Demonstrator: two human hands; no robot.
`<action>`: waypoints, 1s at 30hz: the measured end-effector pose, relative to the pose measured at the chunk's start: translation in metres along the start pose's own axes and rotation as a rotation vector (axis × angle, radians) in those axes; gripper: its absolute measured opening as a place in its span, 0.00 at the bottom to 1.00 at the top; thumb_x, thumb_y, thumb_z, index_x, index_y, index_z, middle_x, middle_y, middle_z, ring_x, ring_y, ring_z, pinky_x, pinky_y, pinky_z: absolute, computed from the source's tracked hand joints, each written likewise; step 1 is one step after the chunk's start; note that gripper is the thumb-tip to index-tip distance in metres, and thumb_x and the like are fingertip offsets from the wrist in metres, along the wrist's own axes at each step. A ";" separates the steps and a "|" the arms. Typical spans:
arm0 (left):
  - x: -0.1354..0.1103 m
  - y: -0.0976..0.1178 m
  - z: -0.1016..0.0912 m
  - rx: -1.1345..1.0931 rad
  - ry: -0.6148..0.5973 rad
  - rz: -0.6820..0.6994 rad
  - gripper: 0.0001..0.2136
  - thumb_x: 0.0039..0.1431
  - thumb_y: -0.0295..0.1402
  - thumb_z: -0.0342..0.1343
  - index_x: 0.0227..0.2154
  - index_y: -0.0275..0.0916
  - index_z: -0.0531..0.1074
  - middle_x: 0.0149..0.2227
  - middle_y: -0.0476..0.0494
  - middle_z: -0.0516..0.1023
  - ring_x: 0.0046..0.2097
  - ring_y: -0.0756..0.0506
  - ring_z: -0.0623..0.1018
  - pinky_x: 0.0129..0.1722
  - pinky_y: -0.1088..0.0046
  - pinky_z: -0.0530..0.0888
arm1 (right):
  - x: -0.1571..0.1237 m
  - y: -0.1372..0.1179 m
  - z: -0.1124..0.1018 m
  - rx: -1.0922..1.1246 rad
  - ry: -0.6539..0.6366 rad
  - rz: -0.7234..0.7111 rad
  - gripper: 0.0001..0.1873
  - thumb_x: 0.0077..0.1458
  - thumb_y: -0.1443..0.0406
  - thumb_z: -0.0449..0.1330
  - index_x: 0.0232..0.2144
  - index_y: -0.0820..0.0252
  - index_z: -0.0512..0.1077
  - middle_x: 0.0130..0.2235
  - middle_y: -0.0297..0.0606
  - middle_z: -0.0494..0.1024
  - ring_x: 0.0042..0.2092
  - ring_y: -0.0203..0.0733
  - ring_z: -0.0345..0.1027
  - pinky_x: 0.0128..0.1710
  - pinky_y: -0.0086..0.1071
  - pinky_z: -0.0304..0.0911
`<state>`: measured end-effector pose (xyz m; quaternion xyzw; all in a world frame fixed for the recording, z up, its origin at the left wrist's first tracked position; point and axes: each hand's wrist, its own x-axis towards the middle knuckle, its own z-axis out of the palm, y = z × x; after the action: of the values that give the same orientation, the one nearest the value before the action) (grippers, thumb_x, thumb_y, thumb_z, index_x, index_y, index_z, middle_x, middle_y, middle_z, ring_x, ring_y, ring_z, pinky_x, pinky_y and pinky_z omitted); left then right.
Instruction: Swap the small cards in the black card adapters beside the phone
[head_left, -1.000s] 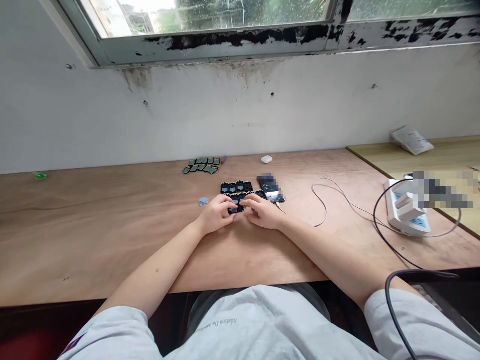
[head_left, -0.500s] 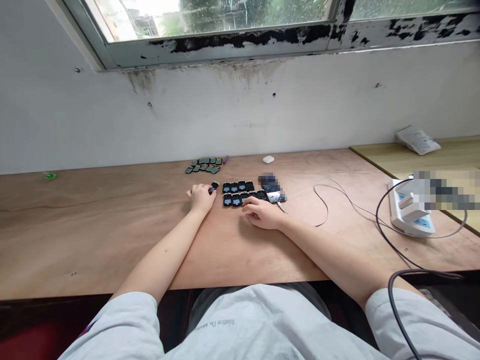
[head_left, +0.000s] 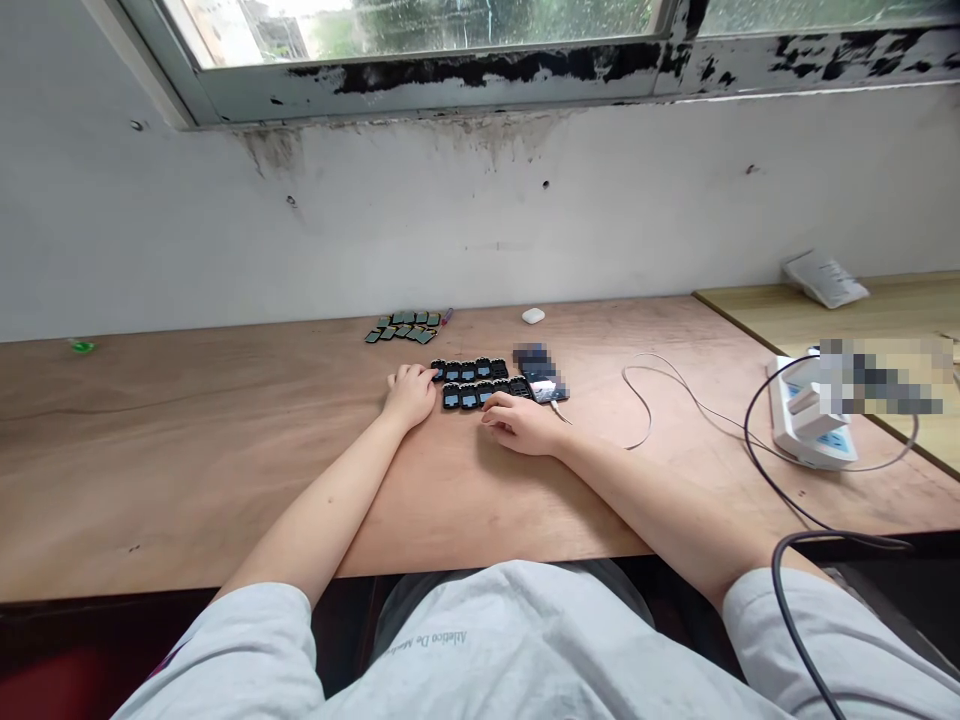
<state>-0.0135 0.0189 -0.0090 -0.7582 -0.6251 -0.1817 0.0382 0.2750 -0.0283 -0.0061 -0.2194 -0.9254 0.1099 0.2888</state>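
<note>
Small black modules with blue faces lie in two rows, an upper row [head_left: 474, 371] and a lower row [head_left: 471, 398], on the wooden table [head_left: 225, 450]. My left hand [head_left: 410, 393] rests just left of them, its fingertips closed on the black module [head_left: 437, 371] at the left end of the upper row. My right hand [head_left: 521, 422] lies on the table below the rows' right end. Its fingers are loosely stretched, and their tips are beside the lower row with nothing in them.
Several green flat pieces [head_left: 406, 330] and a pink pen [head_left: 448, 317] lie farther back. A blurred phone [head_left: 540, 374] with a white cable [head_left: 660, 400], a white earbud case [head_left: 533, 316] and a power strip [head_left: 814, 425] lie to the right. A small green object [head_left: 81, 346] lies far left.
My hands parted from the module they held together. My left hand swung left with a black module, then brought it to the upper row's left end. My right hand stayed.
</note>
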 end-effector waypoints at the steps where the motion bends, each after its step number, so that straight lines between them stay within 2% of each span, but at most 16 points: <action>1: 0.000 0.000 0.001 0.001 -0.005 0.024 0.21 0.68 0.31 0.43 0.57 0.44 0.76 0.56 0.34 0.77 0.60 0.32 0.69 0.57 0.49 0.65 | 0.000 0.000 0.000 0.002 0.004 -0.005 0.08 0.62 0.69 0.59 0.43 0.58 0.75 0.51 0.45 0.74 0.41 0.40 0.73 0.43 0.33 0.70; 6: -0.001 -0.003 0.001 -0.046 -0.048 0.149 0.25 0.68 0.29 0.42 0.64 0.44 0.70 0.61 0.38 0.76 0.64 0.35 0.68 0.62 0.49 0.60 | 0.002 0.002 -0.001 -0.095 0.043 0.012 0.06 0.62 0.69 0.59 0.40 0.57 0.76 0.48 0.45 0.77 0.47 0.47 0.71 0.49 0.40 0.66; 8: -0.003 -0.006 -0.002 -0.081 -0.046 0.155 0.27 0.68 0.29 0.41 0.68 0.44 0.65 0.64 0.39 0.74 0.66 0.37 0.67 0.64 0.50 0.59 | 0.003 0.001 -0.002 -0.214 0.083 0.123 0.06 0.64 0.67 0.59 0.41 0.57 0.76 0.50 0.46 0.77 0.49 0.50 0.69 0.51 0.43 0.63; 10: -0.006 -0.012 -0.007 -0.098 0.001 0.084 0.27 0.68 0.31 0.43 0.69 0.43 0.62 0.64 0.37 0.74 0.66 0.36 0.69 0.65 0.50 0.58 | 0.003 0.000 -0.004 -0.346 0.123 0.280 0.08 0.66 0.65 0.57 0.42 0.58 0.77 0.53 0.48 0.76 0.53 0.53 0.66 0.53 0.46 0.60; 12: -0.011 -0.022 -0.012 -0.089 0.052 -0.048 0.25 0.68 0.36 0.46 0.66 0.40 0.66 0.62 0.34 0.75 0.63 0.35 0.72 0.64 0.49 0.61 | 0.002 0.000 -0.006 -0.460 0.134 0.417 0.10 0.68 0.62 0.56 0.43 0.59 0.77 0.57 0.50 0.74 0.57 0.56 0.63 0.56 0.48 0.58; 14: -0.016 -0.034 -0.016 -0.062 0.061 -0.116 0.21 0.67 0.39 0.47 0.59 0.40 0.73 0.59 0.34 0.77 0.61 0.33 0.73 0.63 0.48 0.62 | 0.001 0.000 -0.008 -0.540 0.110 0.507 0.13 0.68 0.60 0.56 0.44 0.59 0.78 0.59 0.51 0.72 0.59 0.58 0.60 0.59 0.51 0.55; 17: -0.024 -0.052 -0.018 -0.062 0.017 -0.064 0.17 0.65 0.43 0.50 0.47 0.41 0.79 0.55 0.37 0.79 0.59 0.33 0.74 0.60 0.50 0.67 | 0.000 0.002 -0.011 -0.591 0.065 0.562 0.17 0.69 0.56 0.55 0.41 0.61 0.80 0.59 0.53 0.72 0.61 0.61 0.57 0.61 0.53 0.53; 20: -0.028 -0.063 -0.018 -0.093 0.020 0.054 0.16 0.63 0.44 0.52 0.44 0.43 0.80 0.53 0.38 0.80 0.58 0.35 0.75 0.57 0.53 0.71 | 0.001 0.001 -0.012 -0.611 0.090 0.546 0.22 0.70 0.56 0.54 0.36 0.60 0.83 0.58 0.52 0.74 0.62 0.62 0.56 0.61 0.54 0.53; 23: -0.029 -0.066 -0.018 -0.141 0.053 0.127 0.15 0.63 0.43 0.52 0.41 0.42 0.81 0.48 0.39 0.81 0.52 0.37 0.77 0.56 0.56 0.73 | 0.002 -0.001 -0.012 -0.591 0.126 0.487 0.23 0.71 0.57 0.53 0.33 0.60 0.84 0.55 0.51 0.77 0.62 0.61 0.57 0.61 0.55 0.54; 26: -0.028 -0.064 -0.019 -0.175 0.062 0.159 0.15 0.64 0.42 0.52 0.42 0.41 0.81 0.45 0.39 0.81 0.49 0.38 0.77 0.54 0.57 0.74 | 0.002 -0.002 -0.009 -0.514 0.125 0.344 0.23 0.71 0.58 0.54 0.29 0.60 0.83 0.54 0.49 0.79 0.62 0.61 0.58 0.60 0.56 0.55; 30: -0.030 -0.059 -0.019 -0.140 0.039 0.169 0.19 0.65 0.40 0.50 0.53 0.41 0.79 0.51 0.37 0.79 0.54 0.37 0.76 0.56 0.55 0.72 | 0.001 -0.004 -0.005 -0.345 0.092 0.094 0.22 0.69 0.59 0.58 0.25 0.58 0.81 0.53 0.45 0.81 0.61 0.57 0.63 0.58 0.54 0.58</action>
<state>-0.0791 -0.0024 -0.0107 -0.8054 -0.5438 -0.2357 0.0126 0.2763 -0.0308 -0.0005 -0.3136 -0.9049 -0.0472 0.2837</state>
